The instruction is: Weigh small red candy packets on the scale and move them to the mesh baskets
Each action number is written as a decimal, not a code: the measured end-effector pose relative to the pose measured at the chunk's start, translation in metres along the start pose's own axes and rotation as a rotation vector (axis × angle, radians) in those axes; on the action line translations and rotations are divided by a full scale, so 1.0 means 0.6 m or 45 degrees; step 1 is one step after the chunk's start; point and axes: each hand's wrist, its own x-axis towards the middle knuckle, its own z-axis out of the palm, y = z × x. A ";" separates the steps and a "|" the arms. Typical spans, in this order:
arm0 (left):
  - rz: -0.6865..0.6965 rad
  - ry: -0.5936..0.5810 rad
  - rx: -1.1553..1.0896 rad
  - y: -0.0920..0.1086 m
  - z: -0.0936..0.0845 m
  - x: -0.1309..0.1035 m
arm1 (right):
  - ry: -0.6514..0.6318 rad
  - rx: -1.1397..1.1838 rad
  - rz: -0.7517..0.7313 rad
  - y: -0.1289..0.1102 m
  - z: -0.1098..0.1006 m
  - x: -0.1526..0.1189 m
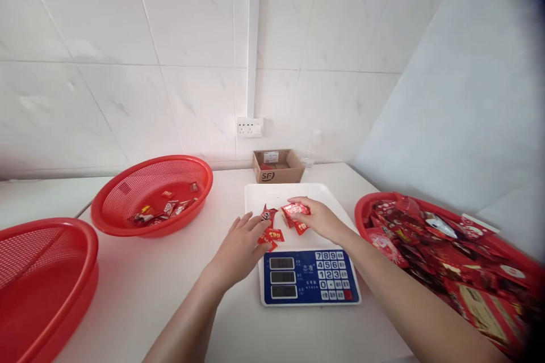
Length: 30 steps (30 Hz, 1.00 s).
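Note:
A white scale (259, 195) with a blue keypad panel stands on the white table, and small red packets (276, 235) lie on its pan. My left hand (243, 244) is at the left edge of the pan with its fingers spread, touching or just over the packets there. On the pan's right part, my right hand (317, 216) has its thumb and fingers round red packets (296, 212). The digits on the scale's displays are too dim to read.
On the left stand a red basket (208, 184) with a few packets and another red basket (91, 244). A red basket (361, 204) full of packets is at the right. Behind the scale are a cardboard box (279, 176) and a clear bottle (311, 150).

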 end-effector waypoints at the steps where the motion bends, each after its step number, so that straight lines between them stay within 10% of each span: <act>1: 0.010 -0.013 -0.009 0.000 0.002 0.001 | 0.016 -0.006 -0.001 0.001 -0.001 0.001; 22: 0.005 -0.143 0.075 -0.002 0.013 0.007 | -0.176 -0.725 -0.021 0.005 -0.016 -0.048; 30: 0.048 0.245 0.040 -0.038 0.005 0.006 | 0.133 -0.879 0.299 0.088 -0.169 -0.111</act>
